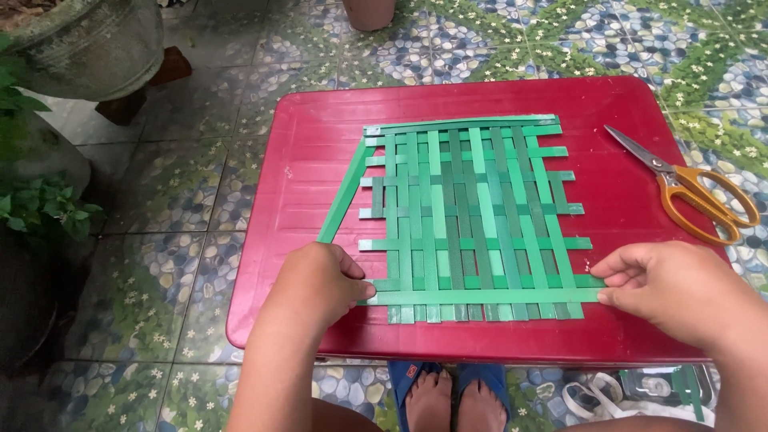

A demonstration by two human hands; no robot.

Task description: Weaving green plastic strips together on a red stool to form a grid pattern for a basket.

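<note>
Home patio, pebble-pattern floor tiles; potted plants, low red plastic table

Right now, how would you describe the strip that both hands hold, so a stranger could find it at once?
On the red table lies a green woven mat. The strip is its horizontal band nearest the person, pinched by the left hand and the right hand. It is the longest horizontal strip.
</note>
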